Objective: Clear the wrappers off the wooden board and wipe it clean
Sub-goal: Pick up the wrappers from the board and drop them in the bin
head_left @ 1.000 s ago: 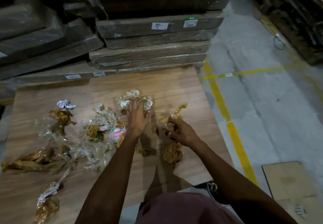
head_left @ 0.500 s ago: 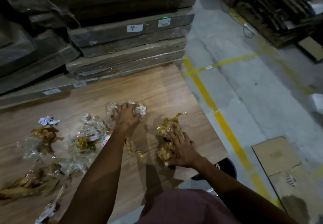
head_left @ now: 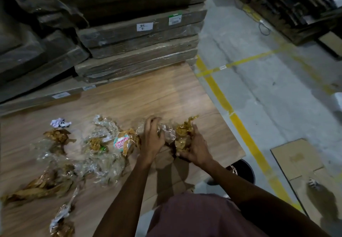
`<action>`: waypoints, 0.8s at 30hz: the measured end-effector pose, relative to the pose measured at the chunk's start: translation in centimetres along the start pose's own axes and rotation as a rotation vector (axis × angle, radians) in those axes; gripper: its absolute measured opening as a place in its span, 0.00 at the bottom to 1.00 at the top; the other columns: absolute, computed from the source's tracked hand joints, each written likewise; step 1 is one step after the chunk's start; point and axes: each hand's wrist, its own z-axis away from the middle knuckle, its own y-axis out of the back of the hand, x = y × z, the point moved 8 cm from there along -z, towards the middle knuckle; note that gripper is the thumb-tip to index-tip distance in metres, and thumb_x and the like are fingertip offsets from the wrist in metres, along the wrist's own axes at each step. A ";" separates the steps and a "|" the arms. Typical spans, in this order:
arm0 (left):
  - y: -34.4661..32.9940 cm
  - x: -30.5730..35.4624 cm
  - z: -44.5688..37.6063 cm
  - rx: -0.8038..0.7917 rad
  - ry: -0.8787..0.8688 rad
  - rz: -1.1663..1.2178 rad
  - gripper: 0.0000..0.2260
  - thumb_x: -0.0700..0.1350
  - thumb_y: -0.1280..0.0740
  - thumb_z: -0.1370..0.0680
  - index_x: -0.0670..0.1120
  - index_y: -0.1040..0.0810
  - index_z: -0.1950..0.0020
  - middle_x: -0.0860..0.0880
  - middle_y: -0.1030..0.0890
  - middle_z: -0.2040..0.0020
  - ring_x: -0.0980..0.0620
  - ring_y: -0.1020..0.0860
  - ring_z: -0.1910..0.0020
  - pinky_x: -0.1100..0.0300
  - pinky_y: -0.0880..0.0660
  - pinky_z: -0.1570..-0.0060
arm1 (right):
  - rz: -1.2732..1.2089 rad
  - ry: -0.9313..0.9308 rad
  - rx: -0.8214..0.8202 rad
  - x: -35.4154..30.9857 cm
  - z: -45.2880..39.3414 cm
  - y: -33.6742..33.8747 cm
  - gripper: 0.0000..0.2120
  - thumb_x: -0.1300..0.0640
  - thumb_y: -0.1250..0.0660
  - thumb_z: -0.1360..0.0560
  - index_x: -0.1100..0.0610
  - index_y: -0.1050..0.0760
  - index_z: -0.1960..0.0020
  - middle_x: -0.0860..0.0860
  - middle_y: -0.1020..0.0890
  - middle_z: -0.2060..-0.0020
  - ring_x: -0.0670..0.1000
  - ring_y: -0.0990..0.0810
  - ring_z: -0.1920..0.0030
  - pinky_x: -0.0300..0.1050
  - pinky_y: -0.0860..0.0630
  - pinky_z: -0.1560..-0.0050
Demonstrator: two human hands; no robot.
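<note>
I see the left hand clutching clear wrappers and the right hand gripping gold wrappers, close together over the board.

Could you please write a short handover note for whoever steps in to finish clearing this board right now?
Left hand: curled round a crumpled clear wrapper near the board's right edge.
Right hand: holds a golden wrapper bundle, pressed up against the left hand's wrapper.
Wooden board: most wrappers lie spread over its left half, among them a red-labelled wrapper and a small white paper scrap.
Dark bin: on the floor below the board's right corner, something golden at its rim.
Done: two handfuls gathered.
Left: clear everything else, then wipe; no cloth is in view.
</note>
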 end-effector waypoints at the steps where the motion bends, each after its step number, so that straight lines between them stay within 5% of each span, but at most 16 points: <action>1: 1.0 -0.3 0.0 0.098 -0.003 -0.049 0.18 0.36 0.32 0.24 0.44 0.23 0.34 0.44 0.26 0.34 0.45 0.26 0.35 0.55 0.28 0.37 | 0.017 -0.024 -0.013 -0.1 -0.2 0.2 0.67 0.34 0.20 0.38 0.55 0.58 0.16 0.60 0.31 0.28 0.64 0.32 0.29 0.60 0.31 0.33; 4: 1.9 -3.2 -0.8 0.137 0.074 -0.156 0.24 0.45 0.29 0.26 0.44 0.25 0.31 0.39 0.28 0.30 0.38 0.31 0.29 0.44 0.32 0.30 | 0.079 -0.056 -0.054 -0.6 -0.2 0.3 0.65 0.24 0.26 0.43 0.44 0.54 0.16 0.59 0.34 0.34 0.61 0.35 0.34 0.57 0.34 0.36; 7: -0.7 -6.0 -1.0 -0.198 0.279 -0.128 0.28 0.57 0.33 0.21 0.52 0.32 0.22 0.41 0.37 0.20 0.38 0.41 0.21 0.39 0.40 0.24 | 0.122 -0.112 -0.022 -0.3 -0.6 0.3 0.59 0.28 0.21 0.42 0.39 0.46 0.19 0.60 0.43 0.26 0.64 0.43 0.26 0.62 0.38 0.29; 10: -2.9 -4.9 -0.6 -0.380 0.231 -0.159 0.25 0.59 0.37 0.18 0.54 0.33 0.21 0.46 0.39 0.18 0.42 0.42 0.19 0.45 0.41 0.23 | 0.016 -0.143 -0.100 -0.2 -1.1 -1.0 0.64 0.31 0.18 0.43 0.43 0.49 0.18 0.59 0.57 0.18 0.63 0.55 0.18 0.69 0.45 0.24; 13: -5.2 -2.6 0.2 -0.453 0.204 -0.092 0.24 0.60 0.42 0.16 0.51 0.31 0.23 0.47 0.34 0.21 0.44 0.37 0.22 0.46 0.37 0.25 | -0.124 -0.174 -0.150 0.2 -1.9 -1.8 0.71 0.28 0.23 0.50 0.47 0.54 0.18 0.58 0.47 0.19 0.63 0.47 0.19 0.68 0.40 0.24; 17: -7.1 -2.5 2.2 -0.428 0.284 0.035 0.36 0.71 0.50 0.23 0.51 0.30 0.23 0.46 0.34 0.22 0.44 0.36 0.22 0.44 0.35 0.26 | -0.343 -0.184 -0.081 3.1 -2.4 -3.8 0.71 0.40 0.16 0.51 0.44 0.53 0.18 0.53 0.32 0.24 0.59 0.32 0.25 0.65 0.30 0.27; 24: -6.8 -2.4 4.9 -0.297 0.397 0.315 0.22 0.52 0.34 0.17 0.48 0.28 0.24 0.48 0.28 0.25 0.48 0.30 0.28 0.54 0.31 0.32 | -0.694 -0.172 -0.053 1.3 1.8 -2.4 0.65 0.64 0.15 0.47 0.49 0.49 0.20 0.47 0.28 0.31 0.51 0.27 0.29 0.39 0.22 0.38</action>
